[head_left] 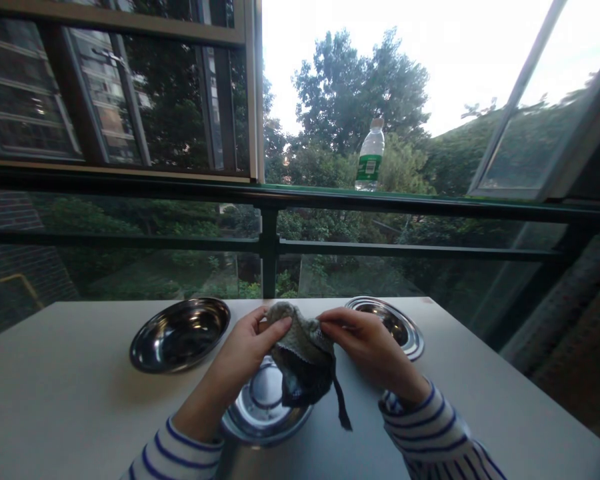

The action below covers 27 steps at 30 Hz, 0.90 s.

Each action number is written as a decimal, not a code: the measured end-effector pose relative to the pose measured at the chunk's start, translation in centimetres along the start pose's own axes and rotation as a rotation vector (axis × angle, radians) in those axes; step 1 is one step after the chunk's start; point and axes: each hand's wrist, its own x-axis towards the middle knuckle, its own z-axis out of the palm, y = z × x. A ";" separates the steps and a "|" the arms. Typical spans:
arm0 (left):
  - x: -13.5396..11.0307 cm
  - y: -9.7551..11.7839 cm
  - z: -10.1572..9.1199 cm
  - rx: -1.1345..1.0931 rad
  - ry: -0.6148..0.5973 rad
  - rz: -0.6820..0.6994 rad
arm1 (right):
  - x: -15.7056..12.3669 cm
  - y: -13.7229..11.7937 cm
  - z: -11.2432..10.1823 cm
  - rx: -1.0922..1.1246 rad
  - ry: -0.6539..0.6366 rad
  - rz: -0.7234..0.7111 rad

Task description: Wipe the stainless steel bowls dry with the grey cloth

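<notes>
Both left hand (246,343) and right hand (370,339), fingers (281,327) tight on grey cloth (303,347), illegible green label (369,167) on bottle (375,141).

1. My head carries the single view, facing forward and down across a flat white tabletop (80,400).
2. It looks from close behind my bare left hand (251,341) and bare right hand (374,343).
3. Beyond, it takes in a dark green metal railing (269,243) and leafy green trees (363,87).
</notes>
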 end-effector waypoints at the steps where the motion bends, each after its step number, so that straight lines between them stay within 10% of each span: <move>1: 0.1 0.0 0.0 0.005 0.016 0.013 | 0.0 0.0 0.0 -0.012 0.029 -0.001; 13: -0.7 -0.4 0.8 0.506 0.340 0.294 | -0.7 -2.0 -1.4 -0.159 0.287 0.025; 20: -2.9 0.1 3.4 0.710 0.010 0.331 | -1.0 -2.6 -1.5 -0.211 0.326 0.049; 27: -2.0 0.6 2.6 0.647 0.090 0.350 | -1.4 -3.1 -2.9 -0.397 0.276 0.027</move>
